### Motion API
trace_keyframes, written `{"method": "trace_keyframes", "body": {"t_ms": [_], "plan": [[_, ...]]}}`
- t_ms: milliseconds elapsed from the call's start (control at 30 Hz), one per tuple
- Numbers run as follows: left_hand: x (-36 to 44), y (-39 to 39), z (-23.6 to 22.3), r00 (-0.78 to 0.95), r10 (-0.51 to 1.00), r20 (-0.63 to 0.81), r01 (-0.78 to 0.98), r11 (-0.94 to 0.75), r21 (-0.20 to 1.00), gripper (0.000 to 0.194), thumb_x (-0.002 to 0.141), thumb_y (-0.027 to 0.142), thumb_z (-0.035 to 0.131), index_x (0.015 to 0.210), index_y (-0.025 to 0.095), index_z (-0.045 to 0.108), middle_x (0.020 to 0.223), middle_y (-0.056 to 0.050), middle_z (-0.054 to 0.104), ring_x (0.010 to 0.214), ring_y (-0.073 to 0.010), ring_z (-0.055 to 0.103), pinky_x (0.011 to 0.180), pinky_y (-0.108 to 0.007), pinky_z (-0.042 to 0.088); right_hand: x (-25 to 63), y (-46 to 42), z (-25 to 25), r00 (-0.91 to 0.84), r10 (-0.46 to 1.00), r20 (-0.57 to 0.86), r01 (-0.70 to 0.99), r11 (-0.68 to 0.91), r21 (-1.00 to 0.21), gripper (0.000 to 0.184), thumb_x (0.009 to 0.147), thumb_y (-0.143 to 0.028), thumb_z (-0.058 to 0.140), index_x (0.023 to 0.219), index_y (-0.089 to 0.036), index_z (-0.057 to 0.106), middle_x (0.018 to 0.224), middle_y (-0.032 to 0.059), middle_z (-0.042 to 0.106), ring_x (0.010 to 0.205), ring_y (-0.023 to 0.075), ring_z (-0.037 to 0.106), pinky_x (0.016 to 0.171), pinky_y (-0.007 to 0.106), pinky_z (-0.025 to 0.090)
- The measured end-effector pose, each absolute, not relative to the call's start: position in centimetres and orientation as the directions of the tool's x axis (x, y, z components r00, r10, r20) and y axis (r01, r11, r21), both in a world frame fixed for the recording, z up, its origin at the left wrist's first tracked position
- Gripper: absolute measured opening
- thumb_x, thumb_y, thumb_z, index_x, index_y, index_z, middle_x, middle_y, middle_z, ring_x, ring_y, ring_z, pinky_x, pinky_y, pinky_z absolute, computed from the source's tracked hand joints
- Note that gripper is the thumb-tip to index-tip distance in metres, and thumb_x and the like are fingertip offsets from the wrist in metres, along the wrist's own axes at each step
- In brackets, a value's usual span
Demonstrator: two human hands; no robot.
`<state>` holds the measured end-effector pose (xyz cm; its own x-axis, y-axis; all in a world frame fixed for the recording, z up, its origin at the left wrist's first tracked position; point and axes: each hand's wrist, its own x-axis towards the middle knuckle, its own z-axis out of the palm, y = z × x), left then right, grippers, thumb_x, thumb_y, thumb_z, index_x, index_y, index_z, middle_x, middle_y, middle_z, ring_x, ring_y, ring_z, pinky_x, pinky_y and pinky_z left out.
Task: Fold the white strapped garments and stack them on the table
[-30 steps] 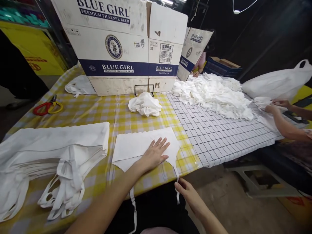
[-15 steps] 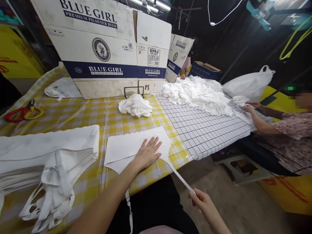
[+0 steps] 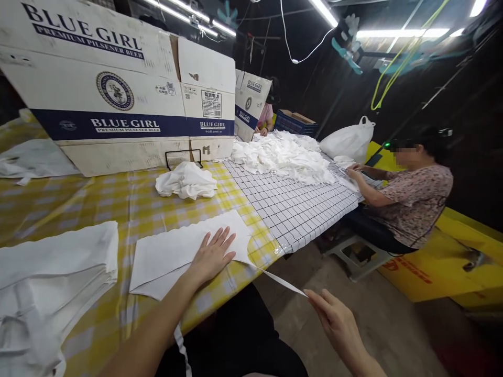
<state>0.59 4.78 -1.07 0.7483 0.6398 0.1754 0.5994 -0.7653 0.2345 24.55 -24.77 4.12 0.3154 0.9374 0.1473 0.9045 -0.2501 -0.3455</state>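
Beyond the table (image 3: pixel 94 201), right hand (image 3: pixel 334 319) pinches the strap (image 3: pixel 283 283), now outstretched; left hand (image 3: pixel 211 255) spread.

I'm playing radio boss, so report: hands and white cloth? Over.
Left hand flat on white cloth. Right hand pinching its strap, stretched beyond the table. Nothing seen blocking the strap.

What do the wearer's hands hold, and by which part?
The right hand holds the flat white cloth garment by its thin strap; left hand rests on it.

The cloth-covered table (image 3: pixel 147 207) bears a flat white garment (image 3: pixel 168 250), a garment stack (image 3: pixel 74 246), a crumpled bundle (image 3: pixel 186 180), a fabric heap (image 3: pixel 283 157) and a cardboard box (image 3: pixel 143 102).
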Motion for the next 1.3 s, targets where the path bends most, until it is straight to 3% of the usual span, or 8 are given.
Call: {"method": "trace_keyframes", "body": {"t_ms": [200,400,633,767,933,1100,1200,1300], "plan": [[0.6,4.7,-0.6,0.760,0.636,0.131,0.601,-0.765,0.232,0.054,0.090,0.049,0.027,0.140,0.029,0.024,0.149,-0.002,0.014,0.137,-0.0232,0.012,0.109,-0.049,0.005,25.8,-25.2,4.1,0.136,0.934,0.330,0.987,-0.097,-0.132,0.038,0.092,-0.017,0.030,0.123,-0.025,0.049,0.085,0.0068,0.059,0.070,0.0187,0.053,0.064,0.031,0.042],[0.5,5.0,-0.9,0.761,0.633,0.141,0.596,-0.768,0.233,0.054,0.090,0.049,0.026,0.140,0.029,0.023,0.149,-0.002,0.013,0.137,-0.0235,0.011,0.108,-0.050,0.005,26.1,-25.0,5.4,0.225,0.854,0.470,0.961,-0.114,-0.253,0.017,0.089,-0.020,0.045,0.102,-0.021,0.056,0.078,0.0054,0.059,0.067,0.0160,0.054,0.061,0.028,0.043],[2.5,1.4,2.6,0.784,0.591,0.189,0.483,-0.773,0.412,0.059,0.088,0.033,0.039,0.142,0.027,0.017,0.149,-0.004,0.012,0.137,-0.0235,0.012,0.109,-0.052,-0.001,25.3,-23.3,9.0,0.084,0.865,0.495,0.948,0.082,-0.306,0.042,0.087,-0.007,0.042,0.121,-0.029,0.051,0.092,0.0067,0.053,0.080,0.0158,0.054,0.067,0.027,0.045],[5.7,-3.5,7.3,0.919,0.358,0.167,0.148,-0.704,0.695,0.061,0.085,0.041,0.046,0.140,0.033,0.019,0.142,-0.001,0.035,0.132,-0.0196,0.027,0.111,-0.047,0.007,24.2,-21.9,10.8,0.081,0.893,0.443,0.908,0.118,-0.402,0.043,0.086,-0.007,0.041,0.123,-0.028,0.050,0.096,0.0075,0.048,0.082,0.0149,0.053,0.065,0.025,0.045],[9.1,-6.6,10.6,0.933,0.327,0.151,0.013,-0.449,0.894,0.027,0.083,0.039,0.049,0.101,0.023,0.062,0.087,0.000,0.066,0.082,-0.0154,0.058,0.076,-0.028,0.043,23.7,-20.4,12.4,0.043,0.941,0.337,0.822,0.158,-0.547,0.035,0.088,-0.009,0.037,0.112,-0.026,0.056,0.092,0.0060,0.049,0.079,0.0145,0.053,0.065,0.025,0.045],[9.7,-6.9,10.2,0.918,0.394,0.041,0.037,-0.190,0.981,0.031,0.085,0.040,0.044,0.083,0.016,0.063,0.065,0.000,0.061,0.056,-0.0099,0.050,0.052,-0.021,0.034,24.2,-19.2,12.9,0.173,0.947,0.271,0.675,0.087,-0.733,0.025,0.086,-0.016,0.048,0.107,-0.027,0.054,0.091,0.0036,0.054,0.078,0.0148,0.054,0.067,0.024,0.045],[9.6,-7.2,10.1,0.885,0.461,0.063,0.048,-0.225,0.973,0.033,0.087,0.036,0.039,0.074,0.015,0.060,0.062,0.001,0.059,0.054,-0.0092,0.048,0.054,-0.021,0.033,24.4,-18.4,12.5,0.423,0.884,0.199,0.485,-0.035,-0.874,0.018,0.082,-0.024,0.057,0.100,-0.025,0.054,0.085,0.0017,0.054,0.072,0.0141,0.052,0.062,0.022,0.044],[9.5,-7.6,10.3,0.856,0.503,0.116,0.055,-0.311,0.949,0.017,0.083,0.032,0.049,0.079,0.018,0.058,0.061,0.004,0.056,0.055,-0.0086,0.046,0.053,-0.021,0.030,24.3,-17.7,11.8,0.475,0.872,0.119,0.330,-0.051,-0.943,0.009,0.082,-0.029,0.058,0.088,-0.022,0.055,0.080,0.0013,0.053,0.069,0.0138,0.051,0.061,0.022,0.043]]}}
